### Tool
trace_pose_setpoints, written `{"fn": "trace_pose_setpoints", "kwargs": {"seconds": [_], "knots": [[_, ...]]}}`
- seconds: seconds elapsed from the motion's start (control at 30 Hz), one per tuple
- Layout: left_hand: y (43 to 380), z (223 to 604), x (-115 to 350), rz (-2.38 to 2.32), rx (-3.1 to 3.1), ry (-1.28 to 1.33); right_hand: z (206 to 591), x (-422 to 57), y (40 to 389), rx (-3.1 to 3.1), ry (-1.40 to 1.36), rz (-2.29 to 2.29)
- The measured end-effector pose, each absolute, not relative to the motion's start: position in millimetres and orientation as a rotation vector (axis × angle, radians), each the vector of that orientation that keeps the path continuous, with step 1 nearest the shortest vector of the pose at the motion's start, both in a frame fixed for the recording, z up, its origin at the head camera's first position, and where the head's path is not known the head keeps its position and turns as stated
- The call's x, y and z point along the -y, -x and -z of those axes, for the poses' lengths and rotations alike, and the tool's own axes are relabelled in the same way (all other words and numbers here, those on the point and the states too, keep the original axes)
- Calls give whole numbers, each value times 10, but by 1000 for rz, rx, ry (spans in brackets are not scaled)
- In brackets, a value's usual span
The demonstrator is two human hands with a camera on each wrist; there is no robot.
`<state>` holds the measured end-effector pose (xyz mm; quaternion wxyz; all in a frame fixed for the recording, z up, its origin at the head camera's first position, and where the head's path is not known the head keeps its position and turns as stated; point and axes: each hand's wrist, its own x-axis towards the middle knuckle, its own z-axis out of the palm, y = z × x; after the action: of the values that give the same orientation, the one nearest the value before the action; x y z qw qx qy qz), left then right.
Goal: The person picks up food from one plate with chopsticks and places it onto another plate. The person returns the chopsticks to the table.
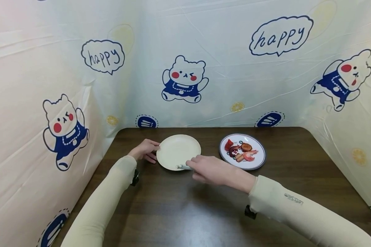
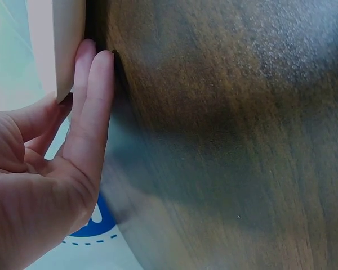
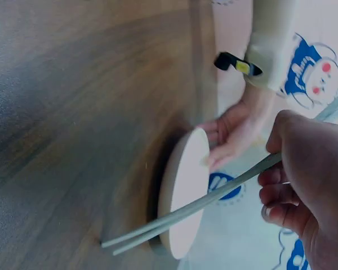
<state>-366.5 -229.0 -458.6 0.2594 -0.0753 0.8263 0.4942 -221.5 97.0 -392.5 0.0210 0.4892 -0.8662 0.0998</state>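
Observation:
A plain cream plate (image 1: 178, 151) lies near the back of the brown table. My left hand (image 1: 146, 150) holds its left rim, thumb on top and fingers beneath; the left wrist view shows the plate's edge (image 2: 67, 50) between them. My right hand (image 1: 208, 169) grips a pair of pale grey-green chopsticks (image 3: 214, 194), tips close together and pinching nothing. In the head view the chopsticks are seen nearly end-on, over the plate's front right rim. Right of it sits a white, blue-rimmed plate (image 1: 256, 164) with several red and brown food pieces (image 1: 246, 147).
The dark wooden table (image 1: 173, 212) has a back edge just behind both plates. A pale curtain (image 1: 222, 92) printed with bears and "happy" bubbles hangs around the back and sides. Black bands (image 1: 250, 212) sit on both wrists.

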Motion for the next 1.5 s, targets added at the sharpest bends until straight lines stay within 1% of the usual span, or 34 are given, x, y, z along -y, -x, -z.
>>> {"fn": "trace_pose_setpoints", "kwargs": {"seconds": [0.27, 0.53, 0.9, 1.23, 1.5], "knots": [[3661, 4590, 2297, -1343, -2248, 218, 3877, -1155, 2230, 2748, -1271, -786], [3681, 4626, 2302, -1344, -2242, 238, 3944, -1322, 2238, 2505, -1141, -1086], [3678, 4579, 2263, -1334, -2254, 226, 3981, -1468, 2209, 2507, -977, -1150], [3682, 4581, 2262, -1337, -2252, 225, 3934, -1527, 2208, 2576, -922, -1194], [3676, 4576, 2270, -1319, -2257, 212, 3925, -1586, 2169, 2676, -821, -1317]]}}
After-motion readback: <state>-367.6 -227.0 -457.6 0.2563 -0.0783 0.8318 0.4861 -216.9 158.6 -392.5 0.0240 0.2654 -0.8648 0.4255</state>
